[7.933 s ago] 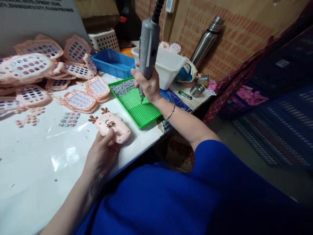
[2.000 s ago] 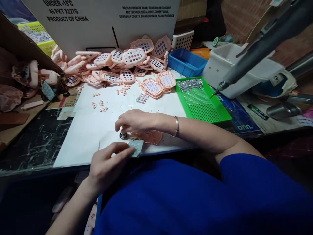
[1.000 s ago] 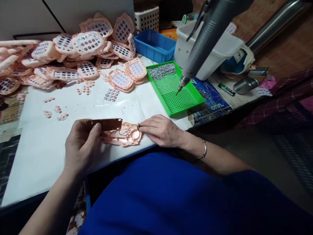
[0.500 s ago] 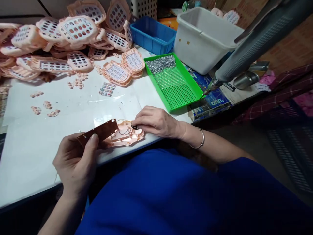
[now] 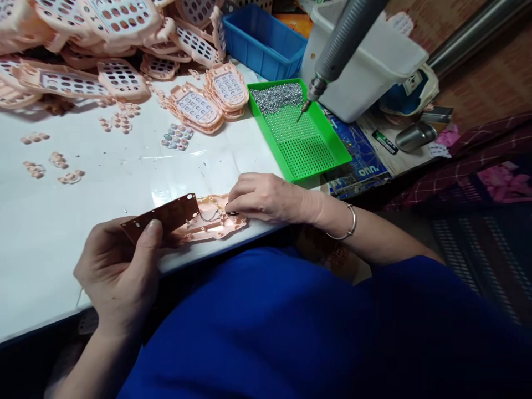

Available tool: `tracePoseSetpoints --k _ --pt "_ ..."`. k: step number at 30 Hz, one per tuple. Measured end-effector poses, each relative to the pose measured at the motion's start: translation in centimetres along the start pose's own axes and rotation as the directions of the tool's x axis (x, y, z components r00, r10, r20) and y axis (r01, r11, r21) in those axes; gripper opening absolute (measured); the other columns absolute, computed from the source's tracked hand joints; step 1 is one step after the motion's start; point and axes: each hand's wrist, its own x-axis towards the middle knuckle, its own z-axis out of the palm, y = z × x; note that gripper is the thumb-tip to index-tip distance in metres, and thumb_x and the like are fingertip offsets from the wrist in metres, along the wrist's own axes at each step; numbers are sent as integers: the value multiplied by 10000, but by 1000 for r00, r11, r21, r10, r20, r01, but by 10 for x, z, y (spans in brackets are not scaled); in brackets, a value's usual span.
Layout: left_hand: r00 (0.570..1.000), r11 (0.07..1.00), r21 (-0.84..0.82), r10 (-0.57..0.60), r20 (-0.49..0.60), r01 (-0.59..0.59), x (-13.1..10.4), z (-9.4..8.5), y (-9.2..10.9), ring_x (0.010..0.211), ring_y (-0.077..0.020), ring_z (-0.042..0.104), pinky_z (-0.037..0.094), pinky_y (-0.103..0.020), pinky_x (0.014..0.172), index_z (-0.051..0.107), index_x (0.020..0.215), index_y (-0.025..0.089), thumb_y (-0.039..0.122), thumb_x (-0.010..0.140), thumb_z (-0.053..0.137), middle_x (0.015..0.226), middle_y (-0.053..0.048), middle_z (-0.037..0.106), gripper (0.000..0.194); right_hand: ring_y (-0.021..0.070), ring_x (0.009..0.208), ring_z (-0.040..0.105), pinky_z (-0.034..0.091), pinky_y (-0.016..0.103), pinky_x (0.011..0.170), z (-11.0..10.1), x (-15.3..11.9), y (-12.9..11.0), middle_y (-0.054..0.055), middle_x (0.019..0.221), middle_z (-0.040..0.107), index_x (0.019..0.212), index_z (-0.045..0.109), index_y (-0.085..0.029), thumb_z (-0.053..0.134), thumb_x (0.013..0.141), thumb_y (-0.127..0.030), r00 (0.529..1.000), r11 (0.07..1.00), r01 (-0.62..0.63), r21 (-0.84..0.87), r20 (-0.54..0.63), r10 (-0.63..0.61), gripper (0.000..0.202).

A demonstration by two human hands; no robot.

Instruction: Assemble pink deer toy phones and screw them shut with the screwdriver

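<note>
A brown circuit board [image 5: 174, 214] is pinched between the thumb and fingers of my left hand [image 5: 124, 260], tilted above the left part of a pink plastic shell [image 5: 214, 227]. Thin wires [image 5: 210, 216] run between the board and the inside of the shell, which lies at the table's front edge. At the shell's right end my right hand [image 5: 266, 197] has its fingertips closed on a small black round part [image 5: 231, 213], mostly hidden under the fingers.
A green tray [image 5: 286, 166] with silver screws [image 5: 280, 98] stands behind my right hand, and an electric screwdriver [image 5: 328, 69] hangs over it. Pink shells [image 5: 124, 80] are piled at the back left. Behind are a blue bin [image 5: 261, 52] and a white bin [image 5: 336, 94]. Button pieces [image 5: 177, 137] lie on the table.
The view has shifted, and the screwdriver now appears farther left, over the green tray. Both hands keep their holds; the black part is more covered by the right fingers.
</note>
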Motion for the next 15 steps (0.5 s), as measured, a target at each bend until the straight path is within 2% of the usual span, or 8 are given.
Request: tracePoseSetpoints --k 5,10,15 --pt "998 998 65 25 -62 -21 2 -1 -4 568 -114 605 506 -226 535 626 693 214 291 649 768 640 33 648 168 177 948 561 470 317 862 -2 2 1 116 1077 705 1098 700 -107 400 1092 -230 998 1000 -3 -18 65 4 325" --pt "998 997 60 54 -42 -52 2 0 -3 555 -115 593 492 -225 527 623 695 226 308 657 764 615 40 636 168 176 974 573 487 319 883 -3 2 2 112 1101 709 1132 683 -99 422 1088 -230 1000 1000 6 -25 15 -5 295" --pt "997 997 59 59 -41 -56 2 -1 -6 572 -115 594 488 -224 542 647 740 227 320 664 769 630 38 648 171 170 963 559 487 322 881 -1 0 5 116 1086 703 1074 686 -95 319 1108 -216 996 990 86 -109 10 -86 388"
